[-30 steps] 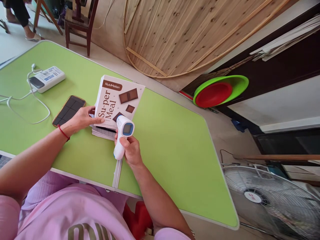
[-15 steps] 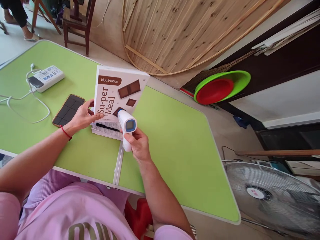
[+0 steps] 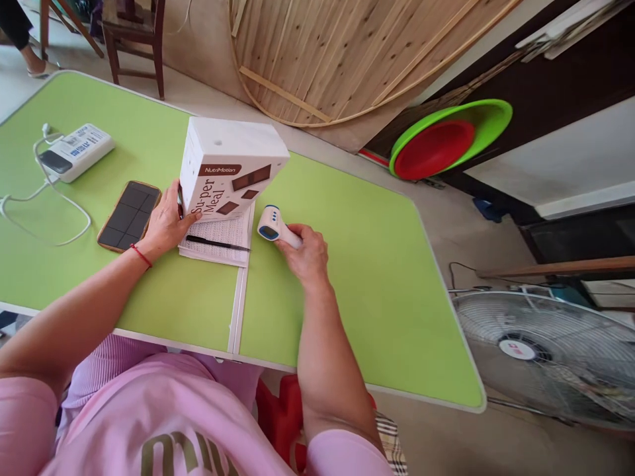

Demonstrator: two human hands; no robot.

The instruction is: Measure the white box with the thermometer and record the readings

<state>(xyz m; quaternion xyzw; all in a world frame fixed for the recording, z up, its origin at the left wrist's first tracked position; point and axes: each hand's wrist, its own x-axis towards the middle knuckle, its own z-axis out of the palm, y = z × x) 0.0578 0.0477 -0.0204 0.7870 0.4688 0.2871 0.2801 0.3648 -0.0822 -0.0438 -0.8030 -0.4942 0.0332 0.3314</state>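
Note:
My left hand (image 3: 167, 221) grips the lower left edge of a white box (image 3: 237, 149) printed "NutriMotion Su-per Meal", thumb on the front face. The box stands on or just above an open notebook (image 3: 223, 256) with handwritten pages; whether it touches is hard to tell. A black pen (image 3: 215, 244) lies across the notebook. In my right hand (image 3: 308, 256) is a white and blue infrared thermometer (image 3: 274, 223), held by its handle just over the green table, to the right of the box and apart from it. Its small screen faces toward me.
A phone (image 3: 129, 215) lies left of my left hand on the green table (image 3: 357, 291). Beyond it sits a white power bank (image 3: 79, 152) with a looped cable. A fan (image 3: 520, 350), green and red basins (image 3: 436, 149), a chair (image 3: 133, 39) and a person's foot (image 3: 40, 67) surround the table.
The thermometer has moved right, away from the box front, and is now tipped over lower beside it. The box has tilted so its top face shows. The view has shifted slightly.

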